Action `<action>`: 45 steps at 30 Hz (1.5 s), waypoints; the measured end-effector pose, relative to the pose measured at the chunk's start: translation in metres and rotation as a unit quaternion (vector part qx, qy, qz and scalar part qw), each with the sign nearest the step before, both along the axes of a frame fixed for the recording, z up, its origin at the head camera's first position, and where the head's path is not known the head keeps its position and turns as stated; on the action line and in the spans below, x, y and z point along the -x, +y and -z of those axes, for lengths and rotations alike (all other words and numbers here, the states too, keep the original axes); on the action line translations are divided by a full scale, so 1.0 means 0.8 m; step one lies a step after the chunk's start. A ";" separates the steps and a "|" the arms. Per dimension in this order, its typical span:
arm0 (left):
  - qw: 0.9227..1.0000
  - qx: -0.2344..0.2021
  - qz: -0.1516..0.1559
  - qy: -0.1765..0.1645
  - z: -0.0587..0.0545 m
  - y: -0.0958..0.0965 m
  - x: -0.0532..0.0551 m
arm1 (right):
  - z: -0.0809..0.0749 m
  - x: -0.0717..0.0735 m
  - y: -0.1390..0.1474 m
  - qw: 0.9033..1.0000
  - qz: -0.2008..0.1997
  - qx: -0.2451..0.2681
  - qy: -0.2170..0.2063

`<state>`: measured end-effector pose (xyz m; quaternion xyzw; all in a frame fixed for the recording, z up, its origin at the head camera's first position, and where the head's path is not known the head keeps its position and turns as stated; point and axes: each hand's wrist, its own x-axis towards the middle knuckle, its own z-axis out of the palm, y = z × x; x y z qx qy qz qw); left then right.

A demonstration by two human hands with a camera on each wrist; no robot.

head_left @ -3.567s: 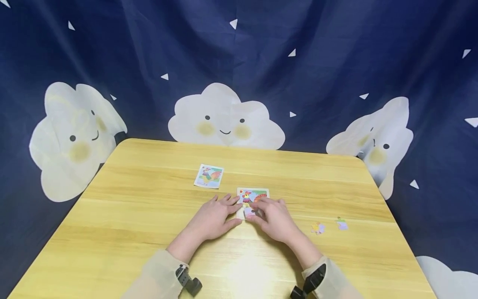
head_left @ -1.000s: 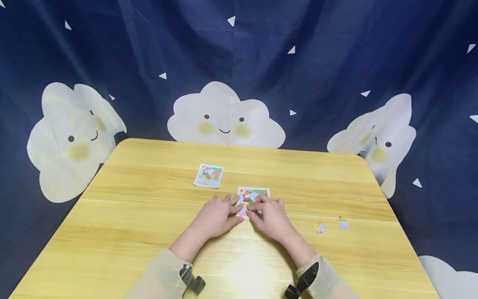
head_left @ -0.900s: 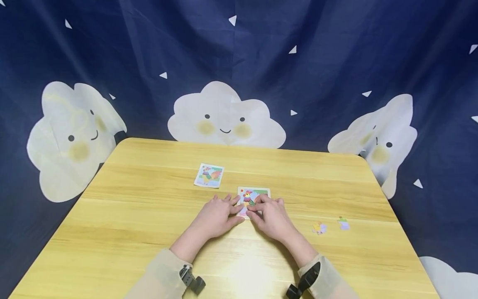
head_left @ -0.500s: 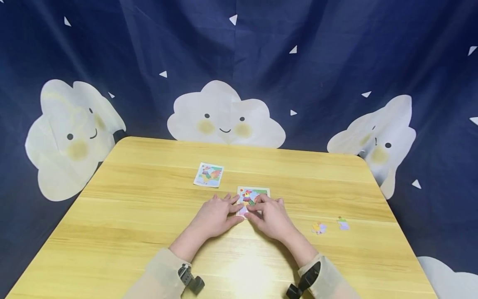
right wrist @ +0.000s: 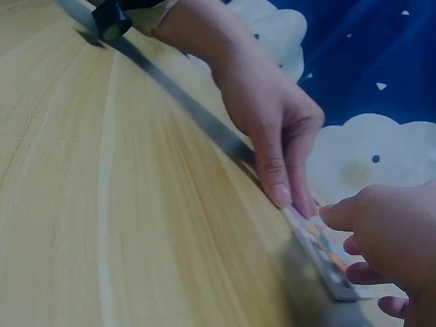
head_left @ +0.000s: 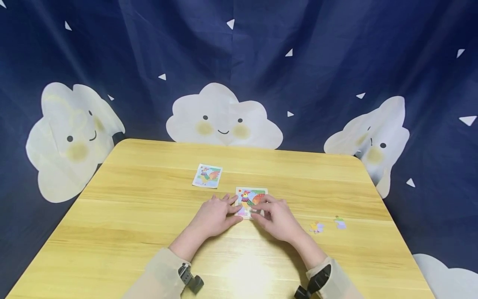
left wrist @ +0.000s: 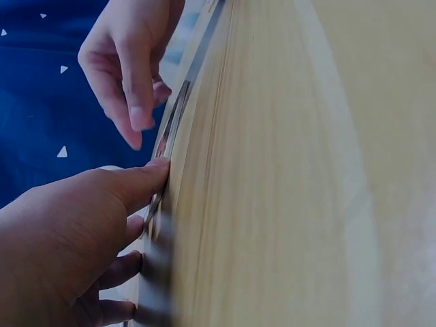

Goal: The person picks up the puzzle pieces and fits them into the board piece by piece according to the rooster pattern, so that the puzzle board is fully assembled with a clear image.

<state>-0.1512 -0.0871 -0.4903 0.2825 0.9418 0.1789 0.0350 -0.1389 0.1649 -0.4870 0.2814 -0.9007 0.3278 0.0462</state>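
A square jigsaw puzzle board [head_left: 257, 191] with a colourful rooster picture lies on the table in front of me. My left hand [head_left: 213, 216] grips its left side, thumb at the near edge and fingers over the board. That thumb and finger also meet the board's corner in the right wrist view. Just above the right part of the puzzle hovers my right hand [head_left: 277, 216], its fingers loosely bent and nothing visible between them. In the left wrist view, the right hand [left wrist: 133, 61] is apart from the board. The right hand covers the puzzle's lower right area.
A rooster picture card [head_left: 207, 176] lies behind and left of the board. To the right are a small cluster of loose puzzle pieces [head_left: 316, 226] and another green and lilac piece [head_left: 340, 222]. The wooden table [head_left: 112, 232] ends before a dark blue cloud-print curtain [head_left: 201, 50].
A lilac piece under my right fingers 3.6 seconds ago is now in the board's lower left. My right hand has lifted off slightly rightward. The left hand stays at the board.
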 end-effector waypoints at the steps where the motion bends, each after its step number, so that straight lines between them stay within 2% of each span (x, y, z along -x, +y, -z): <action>1: 1.000 -0.001 0.000 -0.001 0.000 0.000 0.000 | -0.002 -0.001 0.004 1.000 -0.001 0.004 0.001; 12: 1.000 -0.002 0.001 -0.010 0.001 0.002 0.001 | -0.015 -0.017 0.081 0.999 -0.004 0.053 -0.011; 19: 1.000 -0.007 -0.001 -0.005 0.002 0.000 0.000 | -0.022 -0.028 0.134 0.998 0.020 0.041 -0.034; 24: 1.000 -0.011 0.000 -0.002 0.003 -0.001 -0.001 | -0.025 -0.033 0.161 0.997 0.014 0.034 -0.061; 30: 1.000 -0.020 -0.002 -0.009 0.003 -0.001 -0.003 | -0.022 -0.040 0.184 0.997 0.016 0.002 -0.077; 38: 1.000 -0.018 -0.005 -0.004 0.004 -0.001 -0.001 | -0.021 -0.048 0.204 0.993 0.051 -0.040 -0.101; 45: 1.000 -0.020 -0.007 -0.010 0.004 0.000 -0.001 | -0.016 -0.049 0.211 0.988 0.076 -0.041 -0.125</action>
